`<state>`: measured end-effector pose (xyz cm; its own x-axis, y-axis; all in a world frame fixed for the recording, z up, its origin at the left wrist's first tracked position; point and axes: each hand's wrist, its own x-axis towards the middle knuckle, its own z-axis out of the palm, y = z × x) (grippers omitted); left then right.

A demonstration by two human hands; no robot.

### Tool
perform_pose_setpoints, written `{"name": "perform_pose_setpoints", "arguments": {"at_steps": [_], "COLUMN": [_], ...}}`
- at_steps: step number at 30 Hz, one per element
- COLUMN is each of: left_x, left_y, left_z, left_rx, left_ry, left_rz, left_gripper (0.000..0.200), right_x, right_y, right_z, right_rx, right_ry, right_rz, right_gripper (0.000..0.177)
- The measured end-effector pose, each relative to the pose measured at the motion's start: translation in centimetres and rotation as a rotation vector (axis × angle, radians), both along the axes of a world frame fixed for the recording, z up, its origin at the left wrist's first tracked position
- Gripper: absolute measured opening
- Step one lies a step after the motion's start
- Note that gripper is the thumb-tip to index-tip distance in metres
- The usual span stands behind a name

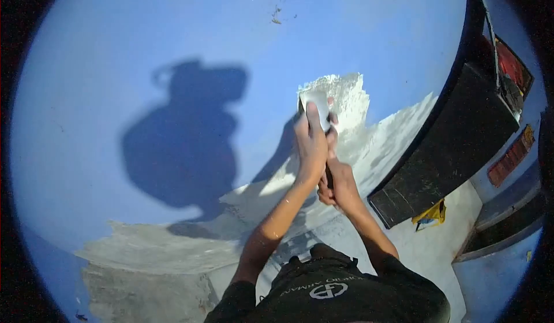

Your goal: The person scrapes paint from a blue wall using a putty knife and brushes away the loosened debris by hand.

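Observation:
A scraper with a pale flat blade and a dark handle lies against the blue wall, at the upper part of a scraped whitish patch. My left hand grips the blade end, its thumb lying along the face of the blade. Lower down and to the right, my right hand is wrapped round the dark handle. Most of the handle is hidden by my hands.
A large black panel stands on the right, with a yellow object by its lower edge. Grey bare wall shows at the lower left. A dark shadow falls on the wall left of my hands.

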<state>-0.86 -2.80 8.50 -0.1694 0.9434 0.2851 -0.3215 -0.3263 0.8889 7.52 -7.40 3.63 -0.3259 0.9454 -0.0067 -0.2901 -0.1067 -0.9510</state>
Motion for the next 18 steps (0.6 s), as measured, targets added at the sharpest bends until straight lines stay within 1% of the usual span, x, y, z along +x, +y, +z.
{"name": "perform_pose_setpoints", "arguments": {"at_steps": [2, 4, 5, 6, 7, 8, 9, 10, 11, 12, 13, 14, 15, 16, 17, 18], "left_x": [0.3, 0.2, 0.2, 0.4, 0.7, 1.1, 1.1, 1.2, 1.1, 0.8, -0.2, -1.5, -3.2, -4.6, -5.6, -7.4], "left_y": [0.3, 0.7, 0.8, 1.1, 1.5, 1.4, 0.6, 0.5, 0.4, 0.1, -0.4, -1.6, -3.8, -6.2, -9.6, -12.6], "left_z": [-0.6, 1.3, 1.2, 1.0, 0.5, -0.3, -0.8, -2.3, -5.1, -8.7, -13.8, -19.2, -22.8, -28.4, -31.1, -33.3], "left_rx": [-0.044, -0.011, 0.006, 0.011, 0.049, 0.072, 0.036, 0.031, -0.039, -0.113, -0.231, -0.349, -0.296, -0.487, -0.544, -0.653], "left_ry": [-0.052, -0.153, -0.153, -0.152, -0.122, -0.094, -0.057, -0.063, -0.089, -0.115, -0.067, -0.021, 0.258, 0.711, 0.984, 0.812], "left_rz": [-0.031, -0.124, -0.155, -0.132, -0.094, -0.057, -0.074, -0.053, -0.116, -0.177, -0.148, -0.118, -0.118, 0.041, 0.098, 0.102], "left_gripper": [0.052, 0.051, 0.05, 0.05, 0.05, 0.05, 0.049, 0.049, 0.049, 0.049, 0.048, 0.046, 0.043, 0.041, 0.039, 0.037], "right_x": [0.0, 0.8, 1.3, 1.5, 1.9, 2.6, 3.4, 4.3, 5.2, 6.8, 8.6, 10.1, 11.5, 12.7, 14.4, 16.7], "right_y": [0.9, 0.8, 0.6, 0.9, 1.5, 1.5, 1.4, 1.8, 1.6, 2.0, 2.6, 3.1, 3.0, 1.9, 1.3, 0.5], "right_z": [-0.3, 0.0, 0.7, 1.3, 0.6, 0.0, -0.6, -1.2, -2.7, -4.8, -7.4, -11.8, -15.4, -16.0, -17.0, -19.4], "right_rx": [0.027, 0.034, 0.0, -0.018, 0.02, 0.002, -0.003, 0.001, -0.014, -0.032, -0.044, 0.116, 0.287, 0.41, 0.402, 0.394], "right_ry": [0.046, 0.078, 0.082, 0.09, 0.064, 0.064, 0.021, -0.024, -0.048, -0.136, -0.224, -0.466, -0.7, -1.097, -1.357, -1.316], "right_rz": [0.018, 0.042, 0.078, 0.119, 0.117, 0.138, 0.17, 0.203, 0.231, 0.309, 0.389, 0.277, 0.157, 0.078, 0.189, 0.263], "right_gripper": [0.054, 0.054, 0.054, 0.054, 0.054, 0.054, 0.054, 0.054, 0.055, 0.055, 0.055, 0.054, 0.053, 0.049, 0.045, 0.045]}}
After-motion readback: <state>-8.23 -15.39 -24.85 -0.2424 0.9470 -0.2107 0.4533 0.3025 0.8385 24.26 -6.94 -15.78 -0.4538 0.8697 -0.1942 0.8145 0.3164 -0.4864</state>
